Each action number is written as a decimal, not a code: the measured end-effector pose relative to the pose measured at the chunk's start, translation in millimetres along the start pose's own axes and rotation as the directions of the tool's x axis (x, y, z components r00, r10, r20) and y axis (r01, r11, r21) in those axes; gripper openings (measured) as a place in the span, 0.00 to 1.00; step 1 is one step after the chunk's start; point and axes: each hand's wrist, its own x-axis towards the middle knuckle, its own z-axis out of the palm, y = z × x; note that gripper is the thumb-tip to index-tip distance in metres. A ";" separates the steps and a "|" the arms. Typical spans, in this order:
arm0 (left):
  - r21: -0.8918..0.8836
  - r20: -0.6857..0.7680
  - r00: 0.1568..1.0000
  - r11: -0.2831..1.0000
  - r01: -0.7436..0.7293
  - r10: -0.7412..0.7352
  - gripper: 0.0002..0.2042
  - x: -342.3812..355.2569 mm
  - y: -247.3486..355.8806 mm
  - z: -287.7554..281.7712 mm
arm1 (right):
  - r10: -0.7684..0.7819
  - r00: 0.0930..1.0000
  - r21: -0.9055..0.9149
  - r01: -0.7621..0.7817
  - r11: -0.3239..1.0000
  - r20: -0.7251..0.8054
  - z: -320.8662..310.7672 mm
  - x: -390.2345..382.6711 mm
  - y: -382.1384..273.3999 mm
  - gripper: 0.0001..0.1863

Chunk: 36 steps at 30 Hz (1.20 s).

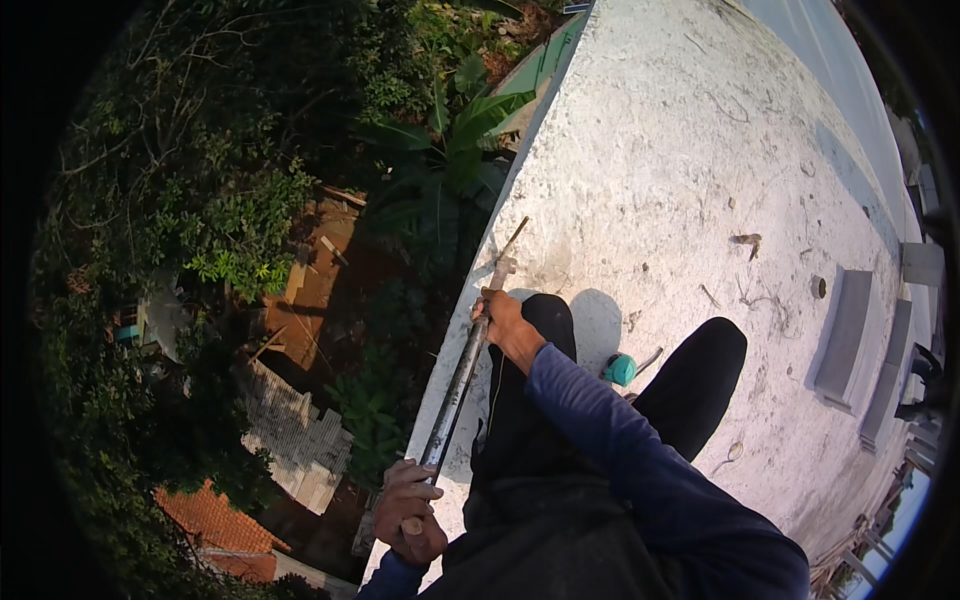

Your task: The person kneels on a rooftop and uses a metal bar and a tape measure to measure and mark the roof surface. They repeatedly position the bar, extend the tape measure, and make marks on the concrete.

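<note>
A long, slim metal tube (459, 385) with a thin brownish rod (516, 234) at its far end lies slantwise along the edge of a pale, rough roof slab (660, 180). My right hand (508, 322) is closed around the tube near the far end, beside my bent knee. Lower down, my left hand (408, 512) grips the near end, its fingers curled; the tube's tip there is hidden. Between my knees sits a small rounded teal object (621, 369) with a dark bar beside it; its kind is unclear.
The slab's edge drops away on the left to trees, a corrugated roof (293, 435) and an orange tiled roof (218, 520) far below. Grey blocks (845, 335) stand at the right. Twigs and a dry leaf (746, 241) lie on the slab.
</note>
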 end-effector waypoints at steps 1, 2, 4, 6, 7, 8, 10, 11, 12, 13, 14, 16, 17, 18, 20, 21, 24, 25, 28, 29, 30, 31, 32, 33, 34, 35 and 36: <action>-0.051 -0.051 0.999 0.999 -0.005 0.003 0.22 4.0 1.7 7.0 | 0.011 0.999 0.005 -0.011 1.000 0.032 1.3 1.8 -2.3 0.02; -0.102 -0.076 0.996 0.994 -0.045 0.037 0.22 10.2 1.8 14.3 | 0.027 0.999 0.002 -0.027 1.000 0.037 2.3 4.1 -6.7 0.02; -0.215 -0.127 0.990 0.972 -0.090 0.063 0.24 25.3 1.1 30.4 | 0.014 1.000 -0.008 -0.014 1.000 0.010 5.1 9.1 -14.6 0.01; -0.294 -0.118 0.980 0.936 -0.191 0.163 0.25 42.2 3.8 43.9 | 0.024 1.000 -0.018 -0.024 1.000 0.020 7.4 13.6 -21.2 0.02; -0.337 -0.121 0.973 0.914 -0.226 0.196 0.26 50.7 7.0 49.5 | 0.032 0.999 -0.031 -0.033 0.999 -0.006 7.4 14.9 -23.4 0.03; -0.334 -0.125 0.967 0.909 -0.252 0.222 0.26 61.8 8.3 53.4 | 0.073 0.997 0.024 -0.073 0.997 0.005 8.3 16.0 -25.0 0.04; -0.344 -0.134 0.944 0.880 -0.329 0.301 0.26 86.7 11.6 60.5 | 0.063 0.994 0.094 -0.072 0.993 0.094 9.3 16.4 -27.7 0.05; -0.340 -0.139 0.943 0.880 -0.331 0.301 0.26 98.8 12.6 63.8 | 0.067 0.994 0.106 -0.075 0.992 0.080 9.7 16.5 -29.7 0.05; -0.340 -0.151 0.939 0.876 -0.342 0.308 0.26 111.8 12.7 67.0 | 0.053 0.993 0.094 -0.063 0.994 0.106 10.4 15.7 -30.6 0.09; -0.337 -0.160 0.935 0.873 -0.352 0.315 0.25 123.1 12.2 70.0 | 0.053 0.990 0.059 -0.061 0.996 0.132 12.0 15.6 -34.3 0.10; -0.334 -0.161 0.948 0.888 -0.316 0.276 0.25 130.7 14.6 72.2 | 0.061 0.989 0.031 -0.065 0.997 0.138 13.5 14.4 -35.7 0.11; -0.324 -0.127 0.963 0.908 -0.267 0.238 0.25 144.6 13.0 73.2 | 0.067 0.990 -0.034 -0.063 0.997 0.121 18.4 13.7 -40.8 0.14; -0.332 -0.116 0.968 0.910 -0.248 0.222 0.25 149.7 13.0 73.7 | 0.063 0.987 -0.005 -0.063 0.998 0.149 19.9 13.4 -42.0 0.14; -0.329 -0.116 0.977 0.921 -0.208 0.179 0.25 154.4 13.6 74.1 | 0.068 0.988 0.010 -0.070 0.997 0.139 22.2 14.5 -43.5 0.14; -0.313 -0.084 0.985 0.935 -0.167 0.149 0.25 165.9 17.7 78.4 | 0.094 0.985 0.038 -0.101 0.994 0.143 23.2 15.8 -42.8 0.14; -0.309 -0.088 0.989 0.941 -0.137 0.115 0.26 174.2 20.4 83.1 | 0.078 0.988 0.064 -0.087 0.994 0.132 23.5 17.3 -42.2 0.14; -0.395 -0.008 0.986 0.906 -0.155 0.165 0.25 209.7 34.8 100.8 | 0.030 0.994 0.159 -0.047 0.986 0.108 22.7 22.5 -38.1 0.12; -0.388 -0.049 0.994 0.915 -0.108 0.096 0.24 220.9 37.5 108.5 | 0.006 0.993 0.193 -0.028 0.981 0.117 24.8 25.8 -38.8 0.11; -0.495 -0.116 0.993 0.868 -0.043 -0.017 0.23 251.1 20.1 117.0 | 0.026 0.984 0.210 -0.063 0.976 0.176 39.6 36.1 -47.2 0.09; -0.492 -0.160 0.981 0.870 0.019 -0.111 0.22 254.1 15.2 118.3 | -0.004 0.985 0.194 -0.029 0.981 0.170 45.0 36.3 -48.6 0.08; -0.456 -0.130 0.991 0.889 -0.037 -0.025 0.22 248.2 13.6 113.4 | -0.016 0.992 0.178 -0.007 0.984 0.129 49.2 34.5 -48.6 0.09; -0.462 -0.137 0.990 0.886 -0.038 -0.029 0.21 240.6 12.7 109.3 | -0.025 0.990 0.056 0.017 0.998 0.136 48.3 29.0 -48.3 0.09; -0.429 -0.141 0.990 0.900 -0.081 0.021 0.21 232.6 14.5 103.9 | -0.056 0.990 -0.064 0.065 0.996 0.132 44.8 20.2 -46.1 0.10; -0.437 -0.136 0.989 0.893 -0.106 0.050 0.21 226.1 17.6 100.3 | -0.093 0.994 -0.185 0.103 0.977 0.062 42.6 10.7 -46.1 0.12; -0.471 -0.101 0.988 0.869 -0.154 0.120 0.21 218.1 22.2 97.5 | -0.087 0.994 -0.374 0.103 0.922 0.059 34.9 -1.2 -46.2 0.21; -0.435 -0.156 0.987 0.894 -0.106 0.041 0.21 213.9 25.5 97.2 | -0.215 0.974 -0.560 0.218 0.799 0.072 27.1 -13.2 -48.7 0.23; -0.426 -0.189 0.982 0.899 -0.100 0.019 0.21 210.6 28.0 98.4 | -0.342 0.934 -0.721 0.307 0.621 0.103 18.2 -24.9 -53.6 0.25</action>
